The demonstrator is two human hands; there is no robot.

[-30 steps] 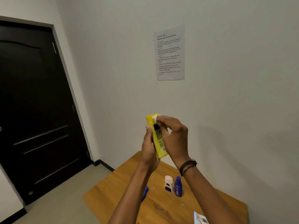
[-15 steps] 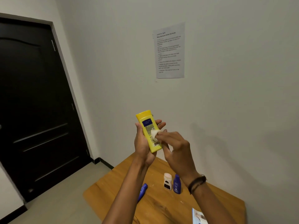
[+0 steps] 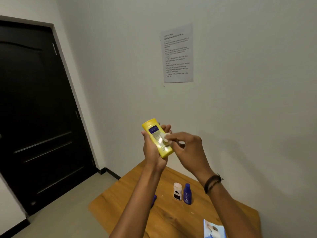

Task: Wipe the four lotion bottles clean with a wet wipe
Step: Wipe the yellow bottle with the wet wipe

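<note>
Pale wall (image 3: pixel 240 100) fills most of the view, and the yellow bottle (image 3: pixel 158 140) is held up in front of it, well above the wooden bench (image 3: pixel 133 194).

The bottle's long axis runs near upright, leaning so its upper end, which looks like the cap end, tips up and to the left. Its lower end sits in the palm. The labelled face is turned toward the camera, probably so the wiping hand can reach it flat on.

The left hand (image 3: pixel 152 152) grips the bottle around its lower half, thumb on one edge and fingers showing behind the other. This leaves the label bare. The right hand (image 3: pixel 188 148), wearing a dark wristband (image 3: pixel 212 182), pinches a small folded wet wipe (image 3: pixel 165 136) and presses it on the label's right side.

Below the yellow bottle, a white bottle (image 3: pixel 177 191) and a blue bottle (image 3: pixel 187 194) stand upright just beside each other on the bench, likely waiting their turn. A second blue bottle (image 3: pixel 154 199) lies lower down, mostly hidden by the left forearm. Further below and to the right lies a pack (image 3: pixel 214 229), apparently of wipes.

Above and right of the yellow bottle hangs a printed sheet (image 3: pixel 177 54). Far to its left stands a dark door (image 3: pixel 34 117).
</note>
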